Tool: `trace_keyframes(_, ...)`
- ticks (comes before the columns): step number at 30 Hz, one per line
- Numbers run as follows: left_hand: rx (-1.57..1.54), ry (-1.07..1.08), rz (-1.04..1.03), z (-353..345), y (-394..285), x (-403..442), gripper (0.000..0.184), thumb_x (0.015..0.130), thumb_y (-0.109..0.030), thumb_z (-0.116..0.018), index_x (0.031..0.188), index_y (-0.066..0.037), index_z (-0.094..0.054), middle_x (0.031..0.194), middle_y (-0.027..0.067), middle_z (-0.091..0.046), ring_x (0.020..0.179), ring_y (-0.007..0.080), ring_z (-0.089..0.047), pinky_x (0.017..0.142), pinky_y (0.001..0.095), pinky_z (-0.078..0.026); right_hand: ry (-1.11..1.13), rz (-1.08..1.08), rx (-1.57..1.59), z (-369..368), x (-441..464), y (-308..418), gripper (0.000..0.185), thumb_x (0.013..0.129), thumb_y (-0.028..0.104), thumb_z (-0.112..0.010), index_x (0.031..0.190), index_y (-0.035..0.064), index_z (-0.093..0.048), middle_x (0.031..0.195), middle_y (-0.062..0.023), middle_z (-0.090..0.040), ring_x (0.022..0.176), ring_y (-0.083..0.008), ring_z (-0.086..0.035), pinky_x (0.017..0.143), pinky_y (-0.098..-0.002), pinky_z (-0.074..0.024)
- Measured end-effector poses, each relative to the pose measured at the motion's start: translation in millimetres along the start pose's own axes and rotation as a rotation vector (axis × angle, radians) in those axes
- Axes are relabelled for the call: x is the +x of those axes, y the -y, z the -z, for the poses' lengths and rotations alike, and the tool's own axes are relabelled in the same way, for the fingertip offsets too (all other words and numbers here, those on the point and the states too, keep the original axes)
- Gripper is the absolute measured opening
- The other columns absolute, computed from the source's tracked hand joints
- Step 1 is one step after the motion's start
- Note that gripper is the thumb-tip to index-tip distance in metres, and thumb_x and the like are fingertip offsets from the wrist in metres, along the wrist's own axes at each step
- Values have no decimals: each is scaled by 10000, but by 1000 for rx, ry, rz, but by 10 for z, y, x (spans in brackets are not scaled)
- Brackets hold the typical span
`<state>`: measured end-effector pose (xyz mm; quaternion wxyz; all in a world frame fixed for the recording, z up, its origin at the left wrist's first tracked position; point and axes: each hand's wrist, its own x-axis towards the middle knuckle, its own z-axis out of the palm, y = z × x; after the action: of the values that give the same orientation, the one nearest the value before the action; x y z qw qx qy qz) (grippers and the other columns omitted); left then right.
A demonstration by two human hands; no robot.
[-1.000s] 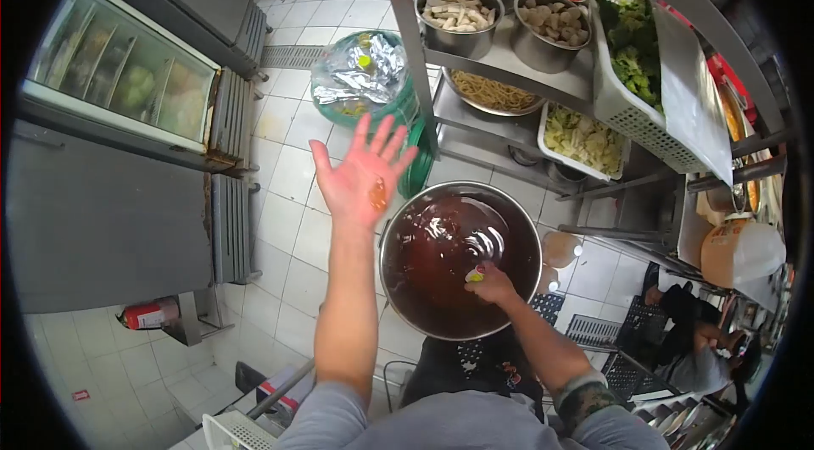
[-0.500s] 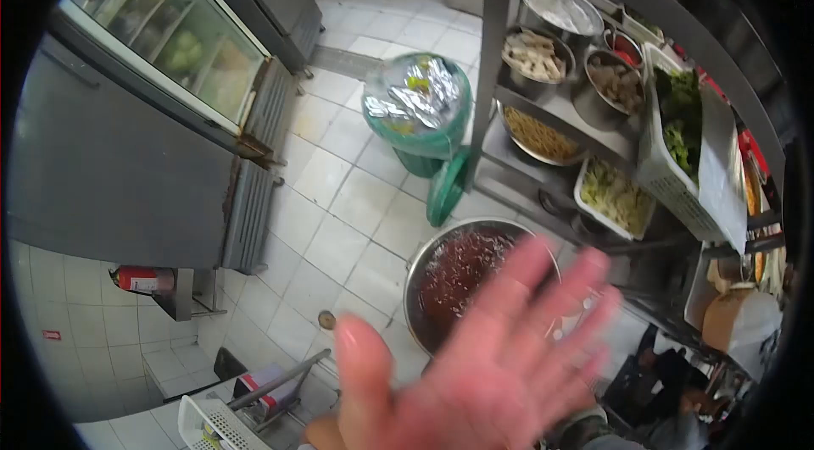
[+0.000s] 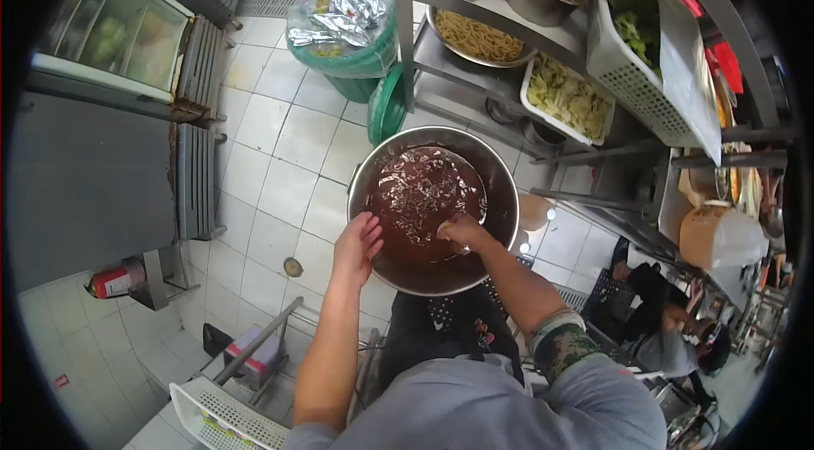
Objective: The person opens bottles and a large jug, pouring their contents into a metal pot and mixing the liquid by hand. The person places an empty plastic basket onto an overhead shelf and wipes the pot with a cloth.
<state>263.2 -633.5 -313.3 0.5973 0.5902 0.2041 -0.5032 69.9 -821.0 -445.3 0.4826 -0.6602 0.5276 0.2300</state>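
A large round metal pot (image 3: 359, 187) stands in front of me with dark red-brown liquid (image 3: 428, 187) in it, its surface rippled and shiny. My left hand (image 3: 358, 248) is at the pot's left rim, empty, with its fingers apart and slightly curled. Over the right part of the liquid, my right hand (image 3: 463, 232) is closed around something small and pale; most of it is hidden by the fingers, so I cannot make out what it is.
Behind the pot are a green bin (image 3: 360, 60) with foil and its green lid (image 3: 387, 107). Metal shelves at right hold noodles (image 3: 479, 35), chopped cabbage (image 3: 564, 102) and a white basket (image 3: 632, 81) of greens. Another person (image 3: 670, 323) is at lower right. A fire extinguisher (image 3: 114, 280) is at left.
My left hand has gone from raised close to the camera, palm showing, down to the pot's left rim. The view has tilted down, and my right hand shows again over the liquid.
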Motion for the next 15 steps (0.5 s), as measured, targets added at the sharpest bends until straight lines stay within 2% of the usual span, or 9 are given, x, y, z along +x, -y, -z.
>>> trace_keyframes(2, 57, 1, 38, 82, 78, 21, 444, 995, -380, -585, 1335, -93, -579, 1312, 82, -606, 1167, 218, -576, 967, 391, -474, -242, -25, 95, -36, -77, 49, 692, 726, 338, -818, 1284, 18, -564, 1075, -185, -707, 949, -265, -699, 835, -389, -547)
trace_keyframes(3, 71, 0, 14, 88, 92, 48, 440, 995, -370, -585, 1338, -95, -576, 1311, 80, -605, 1160, 214, -577, 961, 388, -477, -11, -63, 84, -110, 197, -127, 819, 720, 441, -775, 1384, 62, -482, 1234, -211, -666, 1133, -366, -657, 983, -419, -509)
trace_keyframes(5, 127, -13, -6, 180, 151, -9, 433, 993, -350, -586, 1343, -97, -570, 1308, 77, -604, 1145, 207, -579, 949, 382, -484, 170, -71, 87, -46, 205, -112, 784, 718, 437, -772, 1355, 57, -521, 1218, -213, -674, 1121, -358, -665, 967, -419, -518)
trace_keyframes(7, 122, -16, 10, 216, 116, -66, 435, 986, -334, -592, 1348, -93, -566, 1302, 73, -606, 1126, 202, -585, 937, 377, -489, -263, -47, 159, -172, 76, -96, 650, 715, 413, -764, 1240, 51, -641, 1159, -210, -700, 1057, -333, -697, 925, -413, -540)
trace_keyframes(10, 166, 16, 3, 222, 130, -37, 423, 974, -309, -603, 1341, -100, -570, 1278, 52, -621, 1096, 189, -597, 911, 364, -498, 371, 26, -78, 113, 99, -2, 581, 715, 409, -760, 1149, 30, -693, 1093, -208, -717, 987, -317, -716, 891, -397, -551)
trace_keyframes(12, 240, 48, 24, 142, 224, 30, 402, 964, -291, -614, 1326, -119, -579, 1243, 29, -638, 1071, 177, -607, 887, 357, -502, -183, -107, 337, -89, -95, -33, 609, 714, 434, -756, 1159, 25, -678, 1030, -172, -727, 947, -298, -716, 861, -372, -555)
trace_keyframes(14, 287, 70, 75, -5, 468, 151, 356, 946, -268, -635, 1284, -160, -602, 1176, -7, -657, 1041, 162, -616, 850, 354, -505, 301, 210, 50, 93, -6, -59, 551, 731, 411, -741, 1124, 28, -690, 994, -142, -735, 919, -268, -722, 836, -367, -556)
trace_keyframes(15, 304, 85, 112, -123, 595, 139, 338, 940, -274, -649, 1259, -168, -617, 1155, -12, -652, 1032, 158, -613, 853, 363, -501, 65, 138, 106, -4, -64, -75, 529, 734, 410, -739, 1098, 28, -697, 979, -132, -738, 911, -259, -720, 832, -363, -553)
